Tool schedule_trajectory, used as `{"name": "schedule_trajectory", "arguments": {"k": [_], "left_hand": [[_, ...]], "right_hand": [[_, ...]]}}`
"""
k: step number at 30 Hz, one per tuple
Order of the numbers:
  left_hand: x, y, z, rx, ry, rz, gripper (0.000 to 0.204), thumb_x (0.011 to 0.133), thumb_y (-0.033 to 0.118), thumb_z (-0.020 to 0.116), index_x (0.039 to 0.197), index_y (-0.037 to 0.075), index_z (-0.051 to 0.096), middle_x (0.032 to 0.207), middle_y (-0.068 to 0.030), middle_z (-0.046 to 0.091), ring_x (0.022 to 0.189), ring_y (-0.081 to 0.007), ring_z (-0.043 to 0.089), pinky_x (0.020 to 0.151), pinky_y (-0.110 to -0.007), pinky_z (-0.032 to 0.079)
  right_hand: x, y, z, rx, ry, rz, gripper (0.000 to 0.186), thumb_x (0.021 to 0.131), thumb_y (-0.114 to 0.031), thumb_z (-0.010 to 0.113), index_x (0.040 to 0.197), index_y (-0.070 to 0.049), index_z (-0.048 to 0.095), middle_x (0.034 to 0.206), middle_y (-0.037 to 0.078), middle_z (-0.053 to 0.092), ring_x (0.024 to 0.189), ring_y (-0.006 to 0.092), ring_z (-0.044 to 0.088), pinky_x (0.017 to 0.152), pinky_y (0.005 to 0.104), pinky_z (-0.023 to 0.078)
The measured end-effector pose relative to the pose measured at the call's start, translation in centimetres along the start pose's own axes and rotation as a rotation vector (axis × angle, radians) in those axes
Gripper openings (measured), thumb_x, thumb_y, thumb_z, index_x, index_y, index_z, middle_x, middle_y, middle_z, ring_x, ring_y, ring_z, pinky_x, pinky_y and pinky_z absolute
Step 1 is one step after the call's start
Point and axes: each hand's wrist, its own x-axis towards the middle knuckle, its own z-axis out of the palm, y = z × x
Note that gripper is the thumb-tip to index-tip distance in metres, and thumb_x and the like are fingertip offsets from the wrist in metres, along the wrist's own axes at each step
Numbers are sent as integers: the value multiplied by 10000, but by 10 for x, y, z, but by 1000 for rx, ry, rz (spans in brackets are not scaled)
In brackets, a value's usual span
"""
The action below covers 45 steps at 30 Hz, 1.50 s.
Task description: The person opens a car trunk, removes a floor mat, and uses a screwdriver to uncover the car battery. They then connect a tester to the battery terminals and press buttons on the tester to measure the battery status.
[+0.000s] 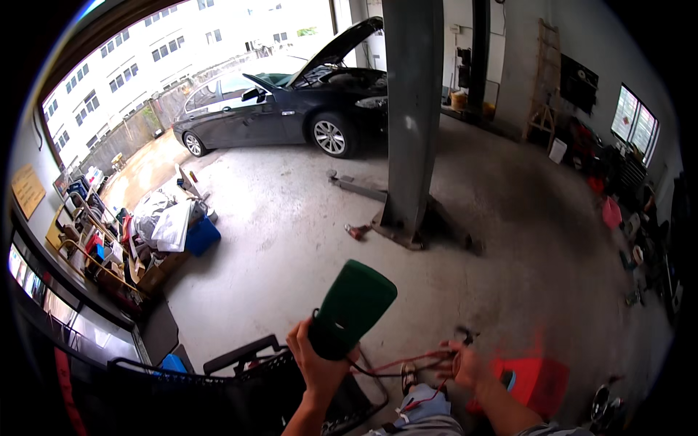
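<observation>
My left hand [316, 356] grips a dark green handheld device [352, 309], held upright in front of me over the edge of a black cart [233, 392]. Red and black leads [400, 363] stretch from beneath the device toward my right hand [469, 370], whose fingers are closed on them. A dark clamp-like piece [465, 336] sticks up just beyond my right hand. A red object [542, 381] sits low behind my right forearm.
A dark car [251, 120] with raised bonnet stands beyond a steel lift post [407, 131] and its floor arm [356, 187]. Piled boxes and bags [156, 236] line the left wall. A wooden ladder [542, 80] and assorted gear [632, 218] line the right wall.
</observation>
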Motion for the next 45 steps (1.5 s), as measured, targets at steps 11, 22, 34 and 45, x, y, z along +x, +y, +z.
{"name": "schedule_trajectory", "arguments": {"k": [11,22,34,45], "left_hand": [[137,74,216,-1334,55,-340,997,679,94,800,1456,110,175,1199,-136,506,1097,-283,586,910,-406,502],[246,31,256,-1097,-483,-85,963,580,119,914,1346,17,340,1252,-126,487,1132,-236,526,954,-378,450],[448,-321,301,-289,-847,-264,402,854,238,733,1158,-5,633,1061,-122,661,943,-225,665,881,-411,531],[722,-276,369,-783,-312,-8,731,656,286,887,1202,-16,506,1101,-136,539,979,-232,547,789,-357,491]], "right_hand": [[121,-153,-91,-422,-231,551,574,935,-558,517,1186,-43,559,876,112,695,832,195,669,736,323,522],[184,-354,175,-904,-710,-906,994,701,-353,871,1453,-31,305,1427,162,424,1295,274,441,1051,405,383],[368,-483,382,-135,-1047,-985,994,719,-496,818,1428,-11,319,1358,178,437,1272,306,452,1071,469,385],[610,-543,561,-680,-202,-1324,1220,639,-371,909,1475,-14,96,1354,192,379,1248,298,421,1026,425,397]]}}
